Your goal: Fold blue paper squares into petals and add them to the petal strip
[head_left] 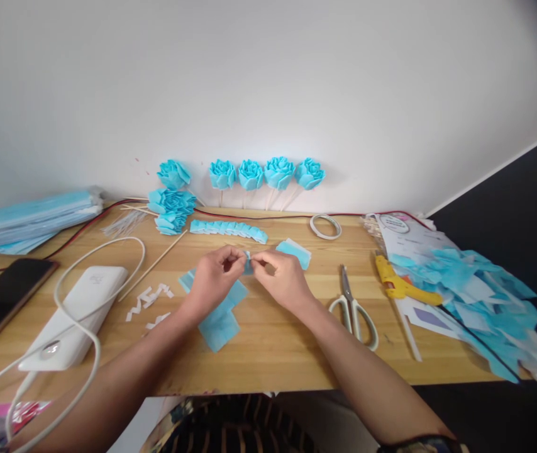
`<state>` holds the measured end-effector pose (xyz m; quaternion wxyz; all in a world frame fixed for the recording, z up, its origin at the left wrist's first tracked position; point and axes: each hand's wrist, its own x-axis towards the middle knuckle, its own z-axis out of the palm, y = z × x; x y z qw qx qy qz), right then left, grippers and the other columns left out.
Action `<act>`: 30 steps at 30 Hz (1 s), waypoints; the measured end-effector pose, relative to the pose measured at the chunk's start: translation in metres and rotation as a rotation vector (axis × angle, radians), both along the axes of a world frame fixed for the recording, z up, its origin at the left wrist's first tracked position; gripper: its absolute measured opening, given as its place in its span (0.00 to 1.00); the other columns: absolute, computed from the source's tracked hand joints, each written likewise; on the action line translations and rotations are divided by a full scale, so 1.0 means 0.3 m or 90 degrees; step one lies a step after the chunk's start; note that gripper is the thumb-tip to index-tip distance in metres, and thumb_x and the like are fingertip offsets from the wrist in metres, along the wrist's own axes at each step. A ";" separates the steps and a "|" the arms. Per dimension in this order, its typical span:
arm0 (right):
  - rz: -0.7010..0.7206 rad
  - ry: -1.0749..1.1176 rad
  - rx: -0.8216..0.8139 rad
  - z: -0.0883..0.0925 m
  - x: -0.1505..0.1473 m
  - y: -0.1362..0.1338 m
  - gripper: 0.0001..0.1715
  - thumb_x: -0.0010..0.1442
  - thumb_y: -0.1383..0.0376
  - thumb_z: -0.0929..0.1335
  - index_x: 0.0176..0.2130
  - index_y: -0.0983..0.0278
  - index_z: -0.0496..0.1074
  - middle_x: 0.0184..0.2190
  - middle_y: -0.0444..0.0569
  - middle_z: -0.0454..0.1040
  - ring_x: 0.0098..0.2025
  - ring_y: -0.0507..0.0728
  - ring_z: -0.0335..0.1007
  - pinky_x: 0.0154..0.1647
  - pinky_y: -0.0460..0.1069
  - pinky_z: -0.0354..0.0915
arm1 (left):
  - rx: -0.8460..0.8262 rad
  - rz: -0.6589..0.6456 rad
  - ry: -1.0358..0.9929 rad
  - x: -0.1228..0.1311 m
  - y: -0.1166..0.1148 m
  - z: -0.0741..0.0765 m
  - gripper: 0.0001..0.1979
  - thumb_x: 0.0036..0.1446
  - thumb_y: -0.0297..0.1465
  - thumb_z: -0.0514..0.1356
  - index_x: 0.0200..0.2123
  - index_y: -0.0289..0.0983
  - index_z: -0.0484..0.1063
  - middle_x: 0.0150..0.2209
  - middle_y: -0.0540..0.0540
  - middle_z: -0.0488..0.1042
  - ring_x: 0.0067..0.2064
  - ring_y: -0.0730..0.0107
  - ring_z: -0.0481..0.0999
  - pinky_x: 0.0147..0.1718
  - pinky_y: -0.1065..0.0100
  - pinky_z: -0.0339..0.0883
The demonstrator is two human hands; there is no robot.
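Observation:
My left hand and my right hand meet over the middle of the table, each in a pinch. Between their fingertips is a small blue fabric piece, mostly hidden by the fingers. Flat blue fabric squares lie under and beside my left hand. Just past my right hand rests a small stack of blue and white pieces. A row of folded blue petals lies behind both hands.
Blue fabric roses on sticks lean against the wall. Scissors, a tape roll, a yellow glue gun and a heap of blue scraps are at right. Leftward are a white power bank, a phone and stacked masks.

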<state>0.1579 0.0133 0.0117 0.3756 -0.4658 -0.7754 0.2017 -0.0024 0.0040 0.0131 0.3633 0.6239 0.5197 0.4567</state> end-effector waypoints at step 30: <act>0.025 0.390 -0.349 0.002 0.012 0.030 0.14 0.54 0.55 0.70 0.26 0.64 0.75 0.23 0.43 0.73 0.30 0.53 0.68 0.37 0.49 0.64 | 0.361 -0.001 0.288 -0.011 -0.013 -0.017 0.09 0.61 0.27 0.56 0.34 0.38 0.76 0.28 0.49 0.77 0.31 0.69 0.73 0.37 0.64 0.59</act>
